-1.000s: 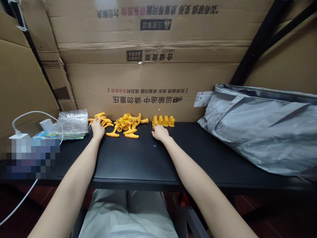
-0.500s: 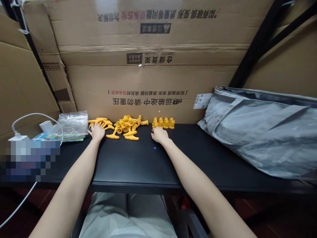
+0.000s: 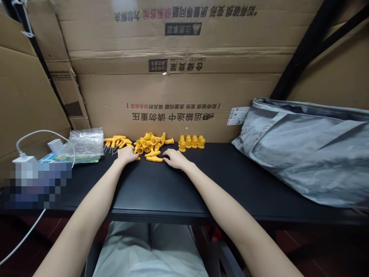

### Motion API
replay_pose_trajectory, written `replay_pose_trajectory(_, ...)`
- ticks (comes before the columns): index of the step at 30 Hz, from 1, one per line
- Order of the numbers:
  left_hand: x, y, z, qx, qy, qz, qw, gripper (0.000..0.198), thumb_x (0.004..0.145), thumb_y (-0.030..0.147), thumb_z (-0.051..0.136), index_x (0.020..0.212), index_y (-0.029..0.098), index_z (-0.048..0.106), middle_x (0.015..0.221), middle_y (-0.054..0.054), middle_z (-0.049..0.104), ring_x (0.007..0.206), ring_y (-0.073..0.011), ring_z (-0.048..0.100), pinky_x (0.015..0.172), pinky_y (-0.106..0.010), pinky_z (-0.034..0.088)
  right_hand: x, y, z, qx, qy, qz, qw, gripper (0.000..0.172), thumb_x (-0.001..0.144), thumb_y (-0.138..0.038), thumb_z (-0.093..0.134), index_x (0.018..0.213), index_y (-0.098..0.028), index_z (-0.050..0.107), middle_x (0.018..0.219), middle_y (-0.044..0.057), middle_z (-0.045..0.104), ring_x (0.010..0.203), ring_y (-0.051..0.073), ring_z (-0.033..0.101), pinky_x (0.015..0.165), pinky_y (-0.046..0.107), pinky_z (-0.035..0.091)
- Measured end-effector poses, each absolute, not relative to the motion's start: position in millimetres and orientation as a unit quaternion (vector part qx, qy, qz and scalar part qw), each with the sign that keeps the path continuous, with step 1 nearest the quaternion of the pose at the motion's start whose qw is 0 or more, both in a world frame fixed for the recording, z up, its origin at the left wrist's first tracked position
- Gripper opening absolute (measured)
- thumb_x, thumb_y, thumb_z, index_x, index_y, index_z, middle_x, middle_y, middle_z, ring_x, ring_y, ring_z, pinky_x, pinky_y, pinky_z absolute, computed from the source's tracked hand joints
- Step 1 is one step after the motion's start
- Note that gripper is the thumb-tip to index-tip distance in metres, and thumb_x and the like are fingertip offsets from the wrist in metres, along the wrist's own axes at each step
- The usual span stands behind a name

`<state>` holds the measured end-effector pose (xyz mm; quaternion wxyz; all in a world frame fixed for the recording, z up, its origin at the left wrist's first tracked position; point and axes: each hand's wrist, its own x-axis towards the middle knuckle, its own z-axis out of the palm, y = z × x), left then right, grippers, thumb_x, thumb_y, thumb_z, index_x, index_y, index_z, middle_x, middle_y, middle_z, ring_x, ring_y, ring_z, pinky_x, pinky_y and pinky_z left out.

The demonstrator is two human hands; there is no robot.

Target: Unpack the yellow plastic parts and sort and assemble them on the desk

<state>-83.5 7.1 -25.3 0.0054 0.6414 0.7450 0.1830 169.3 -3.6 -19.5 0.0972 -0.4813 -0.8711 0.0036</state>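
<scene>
My left hand [image 3: 127, 154] is closed over a yellow T-handled corkscrew at the left side of the middle pile; only an end of its handle shows beside the fingers. My right hand [image 3: 175, 158] is open, thumb and fingers apart, just right of a yellow T-shaped handle [image 3: 154, 158] at the pile's front. Between the hands lies the pile of yellow corkscrews [image 3: 147, 143], several with hollow round ends facing me. Left of it, yellow corkscrews with bare metal spirals [image 3: 115, 142] lie together. Several yellow bell-shaped caps [image 3: 195, 141] stand upright behind my right hand.
Clear plastic wrap [image 3: 86, 143] and a white charger with a cable [image 3: 25, 165] are at the left. A grey bag [image 3: 305, 154] fills the right side. A cardboard sheet [image 3: 173, 88] stands behind the black table [image 3: 161, 192].
My left hand has moved right, from the bare-spiral corkscrews to the middle pile. My right hand has moved left from the caps, where one more now shows in front of the row.
</scene>
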Motion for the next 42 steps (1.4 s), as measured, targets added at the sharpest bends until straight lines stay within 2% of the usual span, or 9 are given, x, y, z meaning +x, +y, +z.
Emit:
replay_pose_trajectory(3, -81, 6, -27, 0.640, 0.751, 0.158, 0.028, 0.019, 0.069, 0.036, 0.063, 0.061, 0.022, 0.054, 0.074, -0.008, 0.069, 0.091, -0.0294, 0.067, 0.084, -0.038, 0.047, 169, -4, -19, -0.476, -0.874, 0.007, 0.096, 0.026, 0.094, -0.025, 0.052, 0.114, -0.018, 0.065, 0.121, 0.011, 0.064, 0.113, 0.023, 0.058, 0.090, 0.035, 0.044)
replay_pose_trajectory(7, -85, 10, -32, 0.621, 0.752, 0.220, 0.019, 0.013, 0.074, 0.032, 0.058, 0.068, 0.022, 0.054, 0.080, -0.010, 0.070, 0.089, -0.0292, 0.067, 0.080, -0.038, 0.048, 171, -3, -19, -0.477, -0.873, 0.010, 0.099, 0.025, 0.094, -0.025, 0.052, 0.114, -0.018, 0.065, 0.121, 0.010, 0.064, 0.113, 0.023, 0.058, 0.090, 0.034, 0.045)
replay_pose_trajectory(16, -87, 9, -28, 0.609, 0.668, 0.420, -0.082, 0.012, 0.086, 0.022, 0.048, 0.096, 0.019, 0.053, 0.096, -0.013, 0.067, 0.099, -0.0298, 0.061, 0.094, -0.046, 0.040, 173, -1, -20, -0.472, -0.874, 0.010, 0.113, 0.022, 0.093, -0.023, 0.052, 0.110, -0.018, 0.066, 0.118, 0.010, 0.066, 0.112, 0.023, 0.059, 0.091, 0.034, 0.044)
replay_pose_trajectory(22, -72, -5, -18, 0.724, 0.543, 0.412, -0.108, 0.015, 0.086, 0.015, 0.049, 0.095, 0.021, 0.059, 0.107, -0.011, 0.066, 0.115, -0.0276, 0.054, 0.104, -0.045, 0.031, 172, -5, -16, -0.481, -0.836, -0.025, 0.265, 0.043, 0.097, -0.029, 0.044, 0.138, -0.015, 0.046, 0.138, 0.015, 0.053, 0.124, 0.025, 0.051, 0.101, 0.040, 0.039)
replay_pose_trajectory(25, -61, -11, -15, 0.754, 0.502, 0.406, -0.121, 0.017, 0.086, 0.015, 0.050, 0.095, 0.022, 0.063, 0.123, -0.011, 0.062, 0.129, -0.0274, 0.045, 0.108, -0.045, 0.028, 170, -10, -12, -0.456, -0.826, -0.036, 0.329, 0.052, 0.098, -0.034, 0.039, 0.146, -0.016, 0.035, 0.146, 0.016, 0.045, 0.132, 0.024, 0.045, 0.105, 0.041, 0.035)
replay_pose_trajectory(28, -50, -14, -14, 0.768, 0.486, 0.398, -0.123, 0.018, 0.086, 0.016, 0.052, 0.096, 0.023, 0.065, 0.134, -0.010, 0.057, 0.133, -0.0270, 0.042, 0.109, -0.045, 0.029, 169, -12, -11, -0.424, -0.841, -0.049, 0.334, 0.049, 0.097, -0.036, 0.040, 0.142, -0.015, 0.041, 0.144, 0.015, 0.048, 0.132, 0.024, 0.043, 0.107, 0.040, 0.031)
replay_pose_trajectory(35, -41, -19, -13, 0.786, 0.478, 0.359, -0.158, 0.021, 0.090, 0.022, 0.050, 0.103, 0.021, 0.066, 0.136, -0.012, 0.056, 0.130, -0.0274, 0.047, 0.104, -0.043, 0.036, 167, -6, -16, -0.403, -0.861, -0.066, 0.302, 0.031, 0.096, -0.033, 0.046, 0.119, -0.017, 0.060, 0.120, 0.014, 0.066, 0.115, 0.026, 0.055, 0.103, 0.043, 0.030)
replay_pose_trajectory(39, -42, -19, -13, 0.772, 0.512, 0.328, -0.186, 0.033, 0.088, 0.019, 0.048, 0.119, 0.020, 0.060, 0.146, -0.015, 0.046, 0.120, -0.0268, 0.056, 0.094, -0.040, 0.045, 165, -2, -19, -0.402, -0.856, -0.085, 0.315, 0.028, 0.095, -0.031, 0.048, 0.115, -0.017, 0.061, 0.112, 0.014, 0.068, 0.110, 0.027, 0.057, 0.099, 0.044, 0.031)
replay_pose_trajectory(42, -42, -19, -14, 0.754, 0.547, 0.313, -0.185, 0.039, 0.088, 0.021, 0.048, 0.126, 0.019, 0.056, 0.135, -0.016, 0.055, 0.105, -0.0256, 0.064, 0.086, -0.036, 0.050, 165, -1, -20, -0.398, -0.851, -0.103, 0.326, 0.025, 0.094, -0.030, 0.049, 0.112, -0.016, 0.061, 0.109, 0.013, 0.069, 0.107, 0.027, 0.057, 0.097, 0.044, 0.031)
